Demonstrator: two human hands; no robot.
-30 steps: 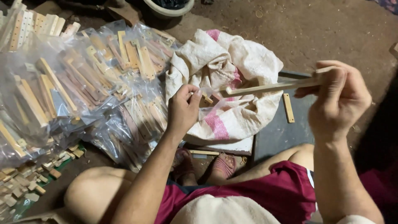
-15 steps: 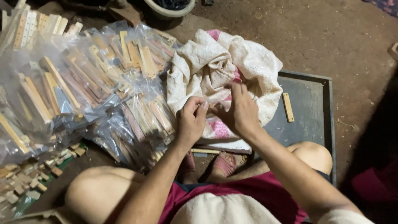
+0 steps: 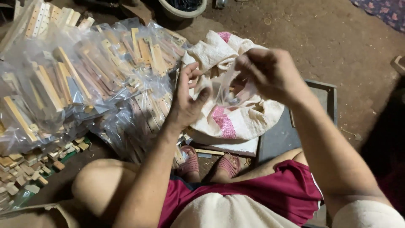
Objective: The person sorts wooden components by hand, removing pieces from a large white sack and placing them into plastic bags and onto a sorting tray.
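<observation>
Plastic bag (image 3: 225, 90) pinched between my left hand (image 3: 187, 99) and right hand (image 3: 270, 74); I'd spread its mouth evenly over the sack (image 3: 236, 122).

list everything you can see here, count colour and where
clear plastic bag: one, transparent, held up between both hands over the sack
sack: one, cream with pink stripes, centre, on the ground
bagged wooden sticks: many, pale wood in clear bags, piled at left
loose wood blocks: many, tan, lower left
tray: one, dark grey, right, under the sack
bowl: one, pale, top centre
sandals: two, pink, on the feet, bottom centre
shorts: one, maroon, bottom
left hand: one, pinching the bag's edge
right hand: one, gripping the bag's top
</observation>
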